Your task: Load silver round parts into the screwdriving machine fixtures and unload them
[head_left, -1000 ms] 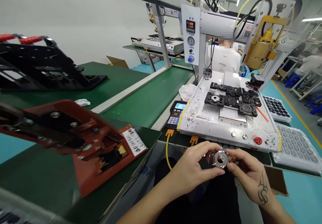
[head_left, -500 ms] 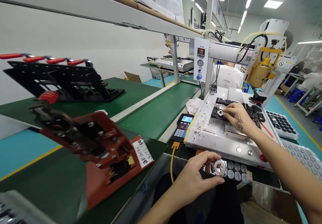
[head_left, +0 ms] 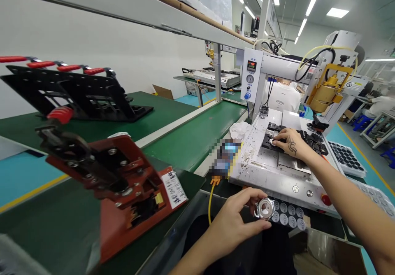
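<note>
Between the thumb and fingers of my left hand [head_left: 237, 217] is a round shiny metal case [head_left: 264, 208], held above the front edge of the machine. My right hand [head_left: 288, 143] reaches onto the white machine bed [head_left: 262, 172], its fingertips closed at a small silvery part [head_left: 272, 141] on the black fixture [head_left: 266, 146]. The fingers partly cover that part. Just right of the metal case lie several round grey discs [head_left: 291, 210] in rows.
A red clamp press [head_left: 123, 184] stands at the left, with a black rack [head_left: 77, 96] behind it. A gold dispenser head [head_left: 324, 89] hangs over the bed. Trays of discs [head_left: 347, 157] lie at the right. A person in white [head_left: 280, 96] sits behind.
My right hand's fingers have closed in over the small part, covering more of it. The metal case in my left hand has shifted slightly left. The view has moved a little.
</note>
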Demonstrator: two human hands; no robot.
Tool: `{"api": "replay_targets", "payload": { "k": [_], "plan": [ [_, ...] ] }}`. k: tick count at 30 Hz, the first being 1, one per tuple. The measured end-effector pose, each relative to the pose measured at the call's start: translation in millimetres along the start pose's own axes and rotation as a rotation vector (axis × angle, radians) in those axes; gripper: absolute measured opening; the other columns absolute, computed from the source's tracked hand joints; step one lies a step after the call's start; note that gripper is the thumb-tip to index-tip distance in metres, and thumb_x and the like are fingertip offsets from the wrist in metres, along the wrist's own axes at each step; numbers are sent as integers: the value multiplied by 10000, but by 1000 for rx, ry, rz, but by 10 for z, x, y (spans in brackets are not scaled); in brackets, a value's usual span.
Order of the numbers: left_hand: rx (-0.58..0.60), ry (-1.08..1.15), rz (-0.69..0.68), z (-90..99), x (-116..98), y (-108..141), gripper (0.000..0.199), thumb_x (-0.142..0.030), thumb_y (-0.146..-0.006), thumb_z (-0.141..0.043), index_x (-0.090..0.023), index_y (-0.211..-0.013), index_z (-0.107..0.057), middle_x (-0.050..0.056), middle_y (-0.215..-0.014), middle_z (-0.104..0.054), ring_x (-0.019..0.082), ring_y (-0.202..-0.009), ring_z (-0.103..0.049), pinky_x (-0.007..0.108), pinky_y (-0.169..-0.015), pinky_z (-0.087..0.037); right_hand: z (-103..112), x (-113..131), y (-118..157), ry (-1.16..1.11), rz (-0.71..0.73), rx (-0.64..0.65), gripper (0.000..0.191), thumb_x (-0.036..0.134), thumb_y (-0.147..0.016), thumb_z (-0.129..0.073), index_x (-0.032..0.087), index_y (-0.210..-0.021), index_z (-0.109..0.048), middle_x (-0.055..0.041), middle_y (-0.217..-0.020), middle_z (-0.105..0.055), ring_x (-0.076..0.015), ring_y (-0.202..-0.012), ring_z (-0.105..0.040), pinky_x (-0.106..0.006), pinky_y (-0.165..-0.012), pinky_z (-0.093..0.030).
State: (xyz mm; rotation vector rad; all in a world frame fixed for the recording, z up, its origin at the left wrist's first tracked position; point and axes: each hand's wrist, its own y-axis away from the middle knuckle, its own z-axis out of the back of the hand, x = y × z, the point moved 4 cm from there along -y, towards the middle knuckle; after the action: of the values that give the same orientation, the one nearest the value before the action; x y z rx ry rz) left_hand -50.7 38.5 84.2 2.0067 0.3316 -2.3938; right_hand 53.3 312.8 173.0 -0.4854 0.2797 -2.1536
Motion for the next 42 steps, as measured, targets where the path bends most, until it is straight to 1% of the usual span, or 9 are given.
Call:
{"api": "replay_targets", "payload": {
  "k": [5, 10, 14, 17, 24, 27, 30, 36, 42],
  "plan": [
    [-7, -16, 3, 21, 21, 11, 435, -372, -764, -915, -257, -1157, -767, 14, -1043, -754, 218, -932, -689, 326, -872, -536, 370, 80, 423, -30, -1, -135, 374, 422, -1054, -640, 225, -1339, -781, -150, -1336, -741, -372, -1292, -635, -582, -1121, -485],
    [-61, -63, 31, 154, 234, 77, 449, -403, -784, -879, -264, -1194, -762, 35, -1134, -795, 238, -985, -736, 332, -887, -590, 906, -52, 1578, -66, -143, -484, 239, 431, -1070, -626, 260, -1122, -784, -66, -1165, -776, -253, -1030, -701, -406, -926, -544],
    [-82, -111, 34, 183, 418, 80, 452, -434, -789, -872, -261, -1192, -764, 46, -1172, -808, 261, -1046, -761, 345, -915, -622, 790, -358, 2512, 33, -381, -646, 250, 482, -1024, -686, 241, -1018, -754, -45, -987, -739, -236, -868, -647, -385, -805, -512],
    [-28, -110, 45, 90, 437, 41, 450, -439, -802, -868, -262, -1200, -759, 42, -1155, -809, 254, -1036, -764, 334, -892, -634, 535, -596, 2896, 84, -460, -693, 354, 565, -980, -723, 211, -980, -713, -54, -927, -670, -259, -862, -605, -415, -798, -486],
    [97, -114, 71, -126, 461, -57, 438, -384, -799, -866, -241, -1194, -741, 39, -1114, -802, 235, -1021, -754, 350, -957, -600, 246, -537, 3099, 60, -456, -751, 265, 447, -996, -765, 206, -1047, -666, -53, -956, -619, -256, -880, -564, -433, -837, -463],
    [185, -104, 96, -299, 545, -85, 437, -342, -802, -873, -239, -1205, -740, 39, -1163, -794, 242, -1093, -741, 375, -1046, -567, -3, -281, 3095, -70, -324, -513, 71, 294, -1061, -674, 239, -1051, -717, -46, -969, -698, -231, -890, -655, -393, -825, -547],
    [320, -81, 51, -629, 615, -174, 430, -295, -822, -878, -233, -1224, -738, 50, -1247, -782, 254, -1186, -720, 398, -1115, -529, -339, -149, 3107, -163, -212, -268, 145, 238, -1082, -620, 261, -1109, -760, -55, -1054, -768, -231, -986, -729, -368, -878, -622],
    [494, -112, -146, -1280, 811, -474, 505, -284, -802, -937, -206, -1245, -708, 127, -1430, -733, 318, -1435, -612, 470, -1233, -442, -636, -331, 3149, -144, -169, -173, 208, 269, -1065, -630, 265, -1202, -786, -104, -1081, -757, -296, -1018, -755, -449, -894, -678],
    [522, -169, -232, -1396, 1098, -555, 549, -339, -755, -984, -208, -1219, -722, 145, -1505, -698, 349, -1454, -608, 489, -1266, -410, -870, -551, 3304, -95, -71, -193, 305, 279, -1038, -659, 308, -1325, -759, -104, -1113, -754, -298, -1035, -786, -414, -889, -706]
  ]
}}
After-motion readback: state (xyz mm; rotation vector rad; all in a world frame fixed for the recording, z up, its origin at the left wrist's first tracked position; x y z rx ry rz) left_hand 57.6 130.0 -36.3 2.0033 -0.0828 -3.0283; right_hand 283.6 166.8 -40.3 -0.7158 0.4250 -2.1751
